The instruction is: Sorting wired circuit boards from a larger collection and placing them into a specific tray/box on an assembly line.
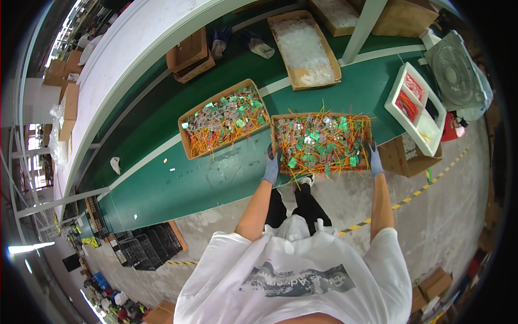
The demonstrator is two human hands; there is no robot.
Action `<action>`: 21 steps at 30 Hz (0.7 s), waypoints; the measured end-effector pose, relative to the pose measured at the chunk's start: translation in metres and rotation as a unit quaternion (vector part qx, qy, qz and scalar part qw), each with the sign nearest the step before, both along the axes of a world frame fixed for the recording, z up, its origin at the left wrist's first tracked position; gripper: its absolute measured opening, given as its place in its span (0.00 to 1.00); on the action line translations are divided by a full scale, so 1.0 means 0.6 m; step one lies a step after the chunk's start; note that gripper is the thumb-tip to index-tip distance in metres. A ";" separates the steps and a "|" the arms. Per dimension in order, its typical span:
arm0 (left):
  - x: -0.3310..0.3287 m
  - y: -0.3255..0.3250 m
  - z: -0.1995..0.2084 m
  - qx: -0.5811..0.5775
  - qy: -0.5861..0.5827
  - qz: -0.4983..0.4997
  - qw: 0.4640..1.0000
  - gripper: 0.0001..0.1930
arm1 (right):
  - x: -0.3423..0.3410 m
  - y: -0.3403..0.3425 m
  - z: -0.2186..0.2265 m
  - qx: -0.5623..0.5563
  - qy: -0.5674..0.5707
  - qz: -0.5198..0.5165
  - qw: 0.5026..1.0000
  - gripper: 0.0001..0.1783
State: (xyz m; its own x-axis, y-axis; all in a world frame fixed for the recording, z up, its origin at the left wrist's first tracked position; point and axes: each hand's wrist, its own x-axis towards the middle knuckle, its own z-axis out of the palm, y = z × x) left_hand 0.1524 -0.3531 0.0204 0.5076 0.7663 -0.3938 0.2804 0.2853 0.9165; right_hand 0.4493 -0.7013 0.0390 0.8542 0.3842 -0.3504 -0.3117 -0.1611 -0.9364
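Note:
A shallow cardboard box (322,168) full of small green and grey parts with orange and yellow wires stands at the front edge of the green bench. My left hand (272,164), in a grey-blue glove with dark fingers, grips its left end. At the opposite end my right hand (374,159), gloved alike, holds the box by its side. Fingers of both hands are partly hidden against the cardboard. Just left of it, a second cardboard box (186,141) with the same kind of wired parts rests on the bench, tilted in its lie.
Behind lie a box of clear plastic pieces (305,48), loose gloves (259,46) and stacked empty cartons (190,54). To the right are a white divided tray (396,100), a fan (456,70) and a carton (402,159) below. Black crates (151,245) stand on the floor.

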 end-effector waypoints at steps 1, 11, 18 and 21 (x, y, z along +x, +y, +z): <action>0.009 -0.014 -0.011 -0.006 -0.009 0.001 1.000 0.28 | 0.005 -0.014 0.003 -0.044 -0.065 0.036 0.996 0.25; -0.194 -0.069 0.193 0.064 0.229 0.046 0.970 0.18 | -0.155 0.006 0.257 -0.222 -0.108 0.072 0.966 0.15; -0.362 0.221 0.295 0.144 0.026 0.220 0.965 0.17 | -0.205 0.379 0.367 -0.165 -0.227 0.185 0.942 0.21; -0.343 0.364 0.307 0.110 0.002 0.182 0.977 0.17 | -0.183 0.528 0.348 -0.145 -0.376 0.169 0.899 0.21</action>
State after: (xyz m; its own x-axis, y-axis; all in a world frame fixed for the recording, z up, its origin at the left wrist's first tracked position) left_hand -0.0534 -0.1346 0.2046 0.1836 0.9624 -0.2000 0.2015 0.1623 0.9660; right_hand 0.3395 -0.3846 0.2477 0.7422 0.6529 0.1510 0.5059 -0.3981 -0.7653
